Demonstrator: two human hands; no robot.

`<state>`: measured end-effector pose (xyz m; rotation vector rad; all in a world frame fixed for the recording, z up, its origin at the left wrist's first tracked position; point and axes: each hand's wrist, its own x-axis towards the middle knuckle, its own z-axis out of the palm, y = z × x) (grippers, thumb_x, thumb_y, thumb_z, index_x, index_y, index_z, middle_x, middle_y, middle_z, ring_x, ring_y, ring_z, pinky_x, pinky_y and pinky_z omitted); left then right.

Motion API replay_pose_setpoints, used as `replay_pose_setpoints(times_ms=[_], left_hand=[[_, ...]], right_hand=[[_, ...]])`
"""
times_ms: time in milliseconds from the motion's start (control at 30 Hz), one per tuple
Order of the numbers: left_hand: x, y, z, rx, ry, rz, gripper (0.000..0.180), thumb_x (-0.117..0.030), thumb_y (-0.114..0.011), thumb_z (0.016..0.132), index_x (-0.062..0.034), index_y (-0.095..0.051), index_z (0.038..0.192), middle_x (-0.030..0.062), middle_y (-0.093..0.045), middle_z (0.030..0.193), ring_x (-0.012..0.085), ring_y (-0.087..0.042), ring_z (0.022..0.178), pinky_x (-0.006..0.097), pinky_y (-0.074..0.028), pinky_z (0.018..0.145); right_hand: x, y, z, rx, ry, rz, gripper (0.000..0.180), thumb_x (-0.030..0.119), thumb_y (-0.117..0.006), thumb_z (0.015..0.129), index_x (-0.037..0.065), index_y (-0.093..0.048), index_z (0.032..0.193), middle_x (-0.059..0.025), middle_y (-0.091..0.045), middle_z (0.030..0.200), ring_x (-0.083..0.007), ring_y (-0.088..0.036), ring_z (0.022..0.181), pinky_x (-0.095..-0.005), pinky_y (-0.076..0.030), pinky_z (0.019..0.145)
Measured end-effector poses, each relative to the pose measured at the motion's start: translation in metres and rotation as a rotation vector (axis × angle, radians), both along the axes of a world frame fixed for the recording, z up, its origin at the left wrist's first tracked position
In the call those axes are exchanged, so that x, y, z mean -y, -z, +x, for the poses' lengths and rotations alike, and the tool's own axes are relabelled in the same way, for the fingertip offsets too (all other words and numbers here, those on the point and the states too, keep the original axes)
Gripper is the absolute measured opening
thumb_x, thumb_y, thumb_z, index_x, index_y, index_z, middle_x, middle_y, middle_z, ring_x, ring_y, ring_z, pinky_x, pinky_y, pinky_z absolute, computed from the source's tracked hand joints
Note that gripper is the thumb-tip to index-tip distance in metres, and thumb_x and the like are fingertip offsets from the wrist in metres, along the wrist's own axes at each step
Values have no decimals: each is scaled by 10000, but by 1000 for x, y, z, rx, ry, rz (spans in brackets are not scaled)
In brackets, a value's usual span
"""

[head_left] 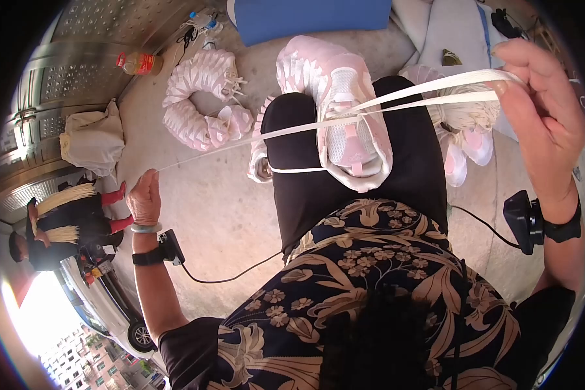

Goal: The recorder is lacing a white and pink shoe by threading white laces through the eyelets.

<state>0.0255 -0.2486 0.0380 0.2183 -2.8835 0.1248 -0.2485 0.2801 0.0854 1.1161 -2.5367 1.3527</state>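
Observation:
A pink and white shoe upper (pixel 357 140) rests across my black-trousered thighs, its opening toward me. White shoelace (pixel 292 129) runs from its eyelets out to both sides, stretched taut. Out at the left, my left hand (pixel 144 198) is closed, pinching the thin end of the lace. My right hand (pixel 539 97) is raised at the upper right, fingers curled, with a loop of lace caught around the thumb side. Another length of lace hangs from the shoe's left side toward a second pink upper (pixel 260 166) beside my left thigh.
Nested pink uppers lie in a curved row (pixel 198 104) on the floor, with more uppers (pixel 465 123) at the right. Nearby are a blue mat (pixel 312 19), a bottle (pixel 140 63), a cloth sack (pixel 92 140) and cables. A person (pixel 65 224) holding pale strands stands far left, near a car (pixel 104 305).

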Motion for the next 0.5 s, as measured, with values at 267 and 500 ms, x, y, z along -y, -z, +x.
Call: replay_pose_setpoints(times_ms=[267, 500], left_hand=[[33, 9, 17, 66, -149, -74, 122, -190, -595, 879, -101, -645, 946, 163, -650, 803, 345, -636, 694, 398, -498, 571], [59, 17, 48, 146, -235, -125, 121, -219, -577, 889, -141, -626, 967, 176, -628, 742, 374, -621, 680, 441, -481, 551]], right_hand=[[23, -29, 3, -597, -231, 241, 301, -89, -593, 794, -38, -599, 1091, -112, -613, 899, -158, -564, 676, -261, -441, 584], [-49, -3, 7, -479, -201, 649, 307, -28, -631, 759, -24, -612, 1065, -144, -575, 854, -292, -568, 744, -366, -441, 661]])
